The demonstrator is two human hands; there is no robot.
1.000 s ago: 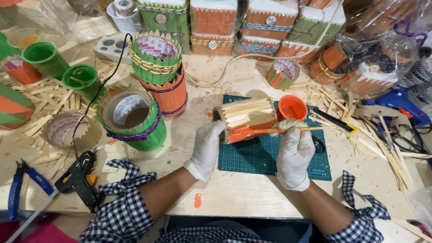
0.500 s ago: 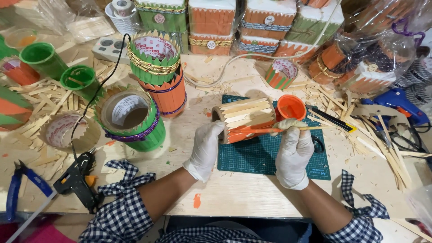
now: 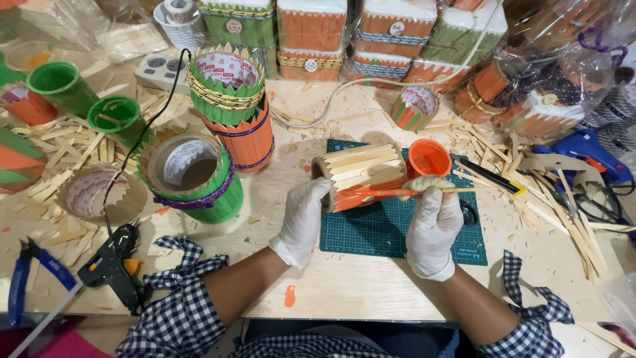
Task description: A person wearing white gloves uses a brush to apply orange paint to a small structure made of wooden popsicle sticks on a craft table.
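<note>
Painting in hand: left hand (image 3: 302, 219) clasps stick holder (image 3: 358, 174) on mat (image 3: 397, 229); right hand (image 3: 432, 222), fingers pinching brush (image 3: 411, 192), colours its lower edge orange; next, probably reloading from paint cup (image 3: 428, 158).

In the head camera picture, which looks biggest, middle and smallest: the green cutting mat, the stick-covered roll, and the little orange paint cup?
1. Green cutting mat
2. Stick-covered roll, held by the left hand
3. Orange paint cup

The paintbrush (image 3: 411, 192) tip is too small to make out, the left hand (image 3: 303, 219) hides the stick holder's (image 3: 361, 174) near end – and the blue pliers (image 3: 26, 278) run off the edge.
</note>
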